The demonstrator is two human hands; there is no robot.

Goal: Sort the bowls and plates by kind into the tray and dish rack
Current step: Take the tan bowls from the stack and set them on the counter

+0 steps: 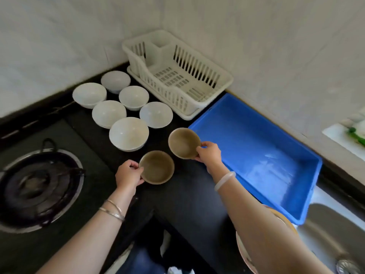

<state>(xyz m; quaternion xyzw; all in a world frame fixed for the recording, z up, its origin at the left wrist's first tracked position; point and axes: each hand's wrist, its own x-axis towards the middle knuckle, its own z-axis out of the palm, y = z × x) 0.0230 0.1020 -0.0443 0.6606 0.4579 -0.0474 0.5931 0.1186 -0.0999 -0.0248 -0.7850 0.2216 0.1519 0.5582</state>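
Note:
My left hand grips the left rim of a brown bowl low over the black counter. My right hand holds a second brown bowl by its right rim, tilted, just left of the blue tray. Several white bowls stand upright in a cluster behind the brown ones. The white dish rack sits in the corner with nothing in it. The blue tray is also bare inside. A plate's edge shows under my right forearm, mostly hidden.
A gas burner takes up the counter's left side. A steel sink lies at the lower right beyond the tray. White tiled walls close in behind the rack and tray. A white board with something green sits at the far right.

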